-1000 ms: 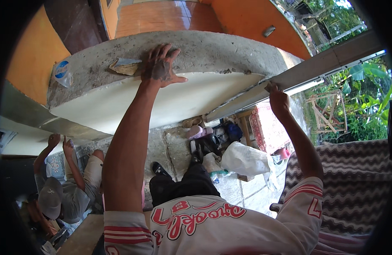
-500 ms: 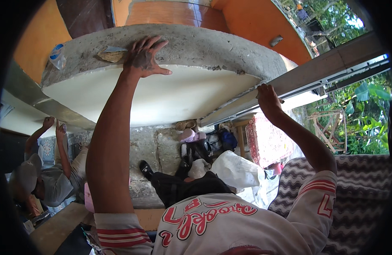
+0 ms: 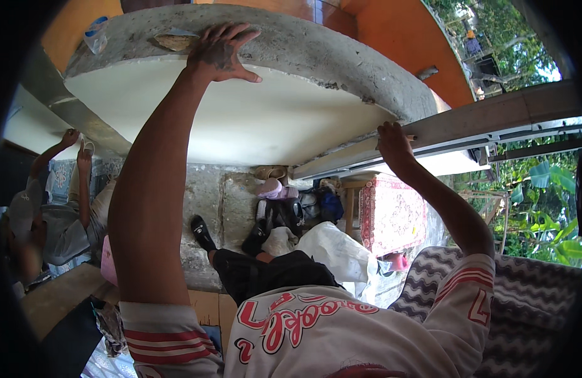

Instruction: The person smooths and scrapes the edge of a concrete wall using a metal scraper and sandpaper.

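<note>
My left hand (image 3: 223, 55) rests on the rough grey concrete ledge (image 3: 291, 53) on top of a smooth white wall (image 3: 259, 113), its fingers spread and its thumb over the edge. Beside it on the ledge lies a tan, flat lump (image 3: 175, 43) with a grey-blue edge. My right hand (image 3: 395, 143) is closed at the wall's right end, against a grey beam or post (image 3: 492, 110). A short bit of something pokes out beside its fingers; the hand hides what it is.
A clear plastic cup (image 3: 97, 41) stands on the ledge's left end. Below are shoes (image 3: 275, 189), a white sack (image 3: 332, 252) and a patterned red cloth (image 3: 395, 214). A striped blanket (image 3: 518, 283) lies at right. Another person (image 3: 64, 214) works with raised hands at left.
My view has shifted, so the ledge sits higher in the picture. Both of my hands keep about the same places on the ledge and at the wall's end.
</note>
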### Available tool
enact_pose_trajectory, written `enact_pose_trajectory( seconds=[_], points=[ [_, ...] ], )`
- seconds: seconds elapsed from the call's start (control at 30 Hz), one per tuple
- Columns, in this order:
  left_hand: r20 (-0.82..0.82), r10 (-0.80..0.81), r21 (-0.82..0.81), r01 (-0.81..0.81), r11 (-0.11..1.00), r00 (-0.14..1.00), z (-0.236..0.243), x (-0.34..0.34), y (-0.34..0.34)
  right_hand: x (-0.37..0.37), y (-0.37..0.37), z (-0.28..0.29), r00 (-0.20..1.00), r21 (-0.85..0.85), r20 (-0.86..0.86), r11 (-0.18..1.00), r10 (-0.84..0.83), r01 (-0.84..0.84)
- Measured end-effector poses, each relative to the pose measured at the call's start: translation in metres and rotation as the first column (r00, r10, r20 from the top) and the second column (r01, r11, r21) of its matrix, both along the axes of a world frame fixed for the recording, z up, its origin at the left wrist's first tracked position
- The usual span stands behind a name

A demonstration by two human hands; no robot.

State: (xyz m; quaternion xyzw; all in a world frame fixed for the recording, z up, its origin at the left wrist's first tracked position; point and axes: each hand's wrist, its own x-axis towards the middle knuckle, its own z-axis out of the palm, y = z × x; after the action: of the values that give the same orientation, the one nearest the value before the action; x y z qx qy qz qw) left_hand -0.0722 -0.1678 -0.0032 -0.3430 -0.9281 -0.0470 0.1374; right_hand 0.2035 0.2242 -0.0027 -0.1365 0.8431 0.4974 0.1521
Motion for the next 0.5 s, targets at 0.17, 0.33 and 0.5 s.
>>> enact_pose_trajectory(
  seconds=[0.17,0.33,0.5],
  points=[
    [0.066,0.010,-0.023,-0.009,1.000,0.998,-0.001,0.001,0.011,-0.006,0.035,-0.033,1.000,-0.175,0.020,0.984,-0.017,0.020],
    [0.043,0.051,-0.058,-0.048,0.997,0.998,0.000,0.002,-0.014,-0.008,0.003,0.021,0.999,-0.088,0.033,0.996,0.023,-0.020],
    [0.046,0.019,0.017,-0.020,1.000,0.999,0.002,0.006,0.016,0.019,0.061,-0.059,0.998,-0.366,-0.045,0.929,0.042,-0.055]
  ],
)
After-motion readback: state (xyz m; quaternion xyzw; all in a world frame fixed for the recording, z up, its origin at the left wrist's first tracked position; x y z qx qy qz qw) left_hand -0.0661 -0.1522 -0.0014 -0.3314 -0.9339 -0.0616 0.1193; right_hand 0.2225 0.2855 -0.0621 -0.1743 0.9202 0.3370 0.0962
